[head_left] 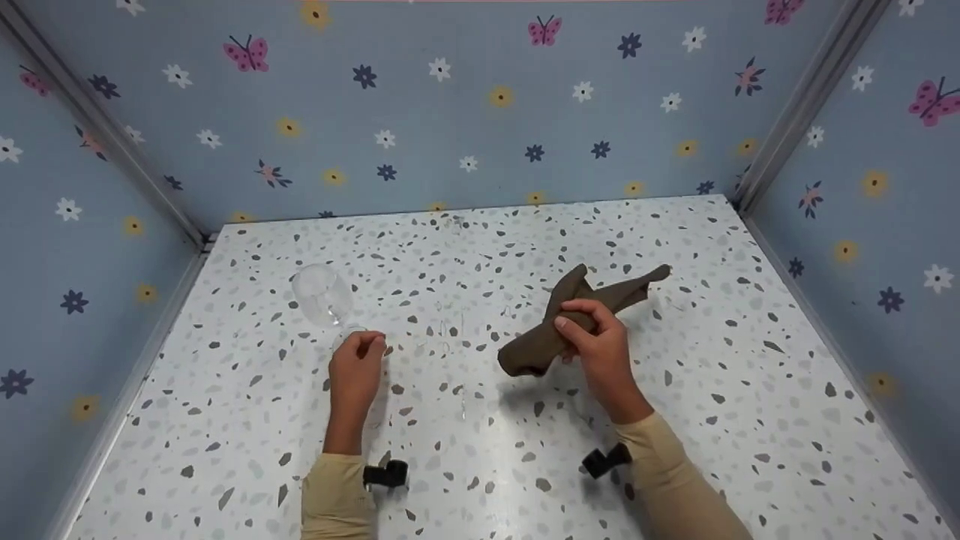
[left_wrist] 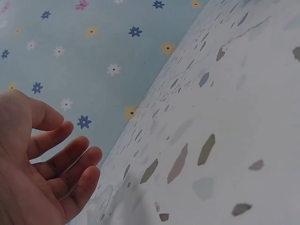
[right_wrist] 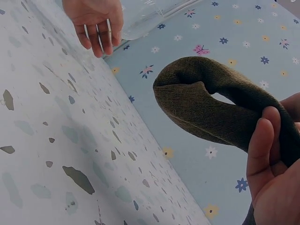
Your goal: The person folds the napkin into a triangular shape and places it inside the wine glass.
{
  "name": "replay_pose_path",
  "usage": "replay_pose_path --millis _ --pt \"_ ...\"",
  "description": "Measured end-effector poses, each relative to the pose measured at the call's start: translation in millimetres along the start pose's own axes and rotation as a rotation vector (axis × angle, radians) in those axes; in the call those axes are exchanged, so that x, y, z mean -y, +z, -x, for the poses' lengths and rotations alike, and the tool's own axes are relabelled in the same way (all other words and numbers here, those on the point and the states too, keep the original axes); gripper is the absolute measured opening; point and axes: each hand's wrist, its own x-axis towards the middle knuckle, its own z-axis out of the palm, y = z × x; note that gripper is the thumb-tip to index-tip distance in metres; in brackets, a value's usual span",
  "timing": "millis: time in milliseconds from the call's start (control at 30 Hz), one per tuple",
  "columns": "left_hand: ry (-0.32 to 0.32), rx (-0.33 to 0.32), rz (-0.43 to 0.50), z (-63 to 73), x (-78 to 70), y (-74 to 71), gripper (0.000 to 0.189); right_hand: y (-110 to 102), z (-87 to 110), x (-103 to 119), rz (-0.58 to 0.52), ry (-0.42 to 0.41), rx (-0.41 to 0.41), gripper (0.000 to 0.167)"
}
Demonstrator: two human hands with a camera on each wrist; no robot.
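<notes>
My right hand (head_left: 604, 352) grips a dark olive-brown cloth (head_left: 529, 349), thumb on top and fingers curled around its bunched middle. In the right wrist view, the rounded fold of that cloth (right_wrist: 197, 108) sticks out past the fingers, off the table. Two loose ends of fabric point toward the far right in the head view. Over on the left, a clear stemmed glass (head_left: 321, 292) is on the table, just beyond my left hand (head_left: 356, 375). Nothing is held by that hand; its fingers (left_wrist: 77, 159) are loosely bent in the left wrist view.
A white speckled tabletop (head_left: 450, 465) lies under both hands. Blue walls (head_left: 465, 120) with flowers and butterflies rise at the back and on both sides. Small dark wrist mounts (head_left: 388, 474) are strapped at both sleeves.
</notes>
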Motion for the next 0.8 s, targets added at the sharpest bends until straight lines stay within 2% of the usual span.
replay_pose_path --millis 200,500,800 --pt "-0.02 -0.055 -0.012 -4.0 3.6 -5.0 0.025 -0.6 0.7 1.3 -0.005 -0.012 0.004 0.035" --pt "-0.043 -0.097 0.024 -11.7 7.9 -7.9 0.03 -0.1 -0.3 -1.8 0.006 0.001 -0.006 0.03" --pt "-0.025 -0.189 0.062 -14.6 8.2 -8.0 0.033 1.3 0.9 0.3 0.005 0.003 -0.005 0.031"
